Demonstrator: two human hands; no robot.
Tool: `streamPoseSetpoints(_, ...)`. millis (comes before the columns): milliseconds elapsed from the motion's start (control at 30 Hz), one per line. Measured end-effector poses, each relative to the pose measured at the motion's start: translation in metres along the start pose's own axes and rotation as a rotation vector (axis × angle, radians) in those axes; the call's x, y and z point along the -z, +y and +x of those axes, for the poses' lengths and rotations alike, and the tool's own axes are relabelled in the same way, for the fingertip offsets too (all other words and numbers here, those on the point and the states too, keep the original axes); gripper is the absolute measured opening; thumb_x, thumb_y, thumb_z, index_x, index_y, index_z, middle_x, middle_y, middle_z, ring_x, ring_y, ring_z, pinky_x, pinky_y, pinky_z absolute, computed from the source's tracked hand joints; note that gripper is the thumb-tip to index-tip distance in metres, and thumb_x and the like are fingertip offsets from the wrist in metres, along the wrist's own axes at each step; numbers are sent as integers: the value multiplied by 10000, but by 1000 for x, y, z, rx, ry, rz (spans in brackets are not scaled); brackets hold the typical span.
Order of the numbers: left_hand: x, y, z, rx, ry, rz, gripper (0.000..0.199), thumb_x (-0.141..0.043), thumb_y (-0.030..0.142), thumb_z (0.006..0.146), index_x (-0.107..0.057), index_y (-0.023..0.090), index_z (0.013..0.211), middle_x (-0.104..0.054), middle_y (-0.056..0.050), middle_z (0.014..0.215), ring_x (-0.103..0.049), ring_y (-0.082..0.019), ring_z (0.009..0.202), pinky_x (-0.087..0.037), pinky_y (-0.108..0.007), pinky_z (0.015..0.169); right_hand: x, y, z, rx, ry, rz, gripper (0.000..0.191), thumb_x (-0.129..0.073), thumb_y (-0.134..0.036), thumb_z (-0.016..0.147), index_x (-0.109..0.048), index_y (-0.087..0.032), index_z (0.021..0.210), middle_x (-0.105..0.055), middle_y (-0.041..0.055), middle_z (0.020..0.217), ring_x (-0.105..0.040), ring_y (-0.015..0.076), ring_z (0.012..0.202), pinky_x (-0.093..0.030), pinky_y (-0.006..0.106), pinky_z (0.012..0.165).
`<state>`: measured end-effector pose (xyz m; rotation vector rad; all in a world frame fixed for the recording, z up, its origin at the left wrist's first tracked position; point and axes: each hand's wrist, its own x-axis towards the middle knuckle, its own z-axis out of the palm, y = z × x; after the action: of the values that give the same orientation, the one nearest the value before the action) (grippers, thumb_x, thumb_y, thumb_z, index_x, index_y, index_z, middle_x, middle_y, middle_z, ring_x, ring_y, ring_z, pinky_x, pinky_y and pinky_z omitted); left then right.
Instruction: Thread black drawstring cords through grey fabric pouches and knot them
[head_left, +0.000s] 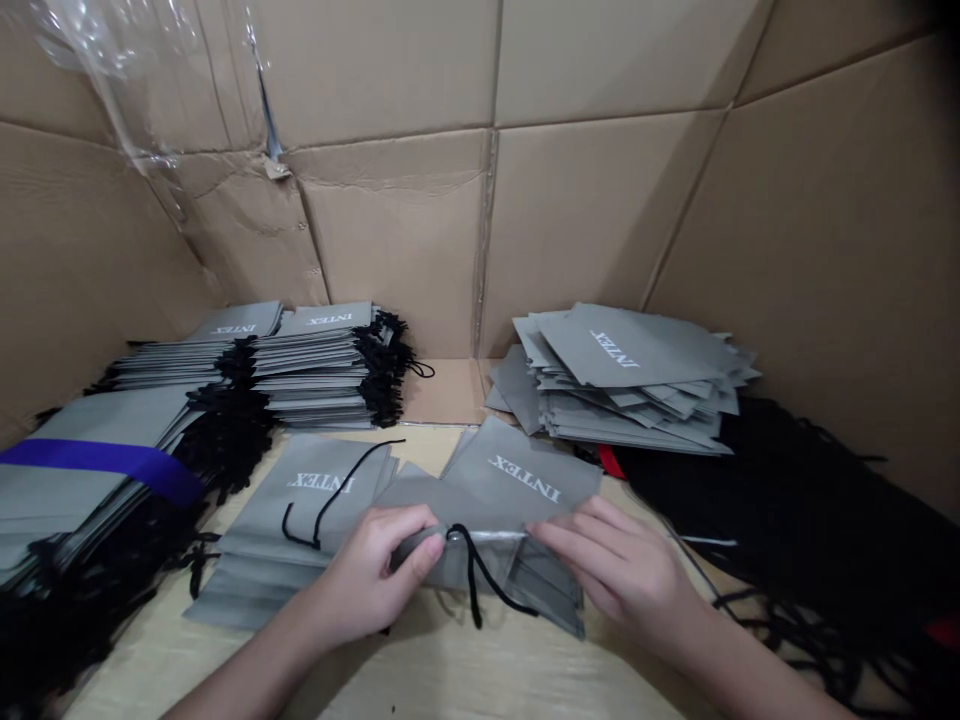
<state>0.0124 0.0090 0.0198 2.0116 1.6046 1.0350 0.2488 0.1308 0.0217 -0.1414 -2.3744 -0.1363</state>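
Between my hands is a small grey pouch (450, 570), held low over the table. My left hand (390, 570) is closed, pinching its left end between thumb and fingers. A black cord (474, 580) comes out beside my left thumb, and its two ends hang down in front. A thin shiny strip (499, 535) runs along the pouch's upper edge; I cannot tell what it is. My right hand (615, 560) is closed at the pouch's right end, its fingertips on the edge. Just behind lie grey pouches printed INTEX (525, 470), and a loose black cord rests on the left pile (300, 480).
Neat stacks of corded grey pouches (315, 370) stand at the back left. In front of them is a bundle with a purple band (105, 465). An untidy pouch pile (637, 350) and a mass of black cords (795, 510) lie right. Cardboard walls (397, 230) enclose the table.
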Motion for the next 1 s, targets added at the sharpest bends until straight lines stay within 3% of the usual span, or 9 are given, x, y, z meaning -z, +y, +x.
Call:
streamPoseSetpoints(333,-1,-2,-1,-24,6,84,306,-374,330,925,-506,175,697,-481,18,609,-466,-116,576,-334,-226,555,4,-3,-1,-13,-85,-33,299,-404,-94,890,-637,-177,1056,-648,49,722,-482,152,609,-395,262,523)
streamPoseSetpoints(533,1,1,-1,13,7,-69,258,-408,299,921,-606,209,1059,-678,-34,954,-604,-160,853,-426,-233,751,4,2,-4,25,-73,-15,278,-438,-72,876,-613,-167,1069,-652,48,739,-457,150,605,-378,260,513)
streamPoseSetpoints(733,6,4,1,22,-65,-86,274,-408,302,913,-654,181,906,-670,-26,797,-584,-146,709,-428,-220,660,3,5,-6,37,-99,14,280,-414,-106,896,-606,-187,1083,-657,48,777,-505,146,632,-388,258,533)
streamPoseSetpoints(1000,6,4,1,19,-108,-78,238,-416,279,908,-637,194,934,-648,-8,792,-554,-132,702,-397,-209,655,4,-3,-3,31,-101,-15,287,-419,-80,881,-587,-179,1093,-657,41,772,-478,146,623,-375,260,519)
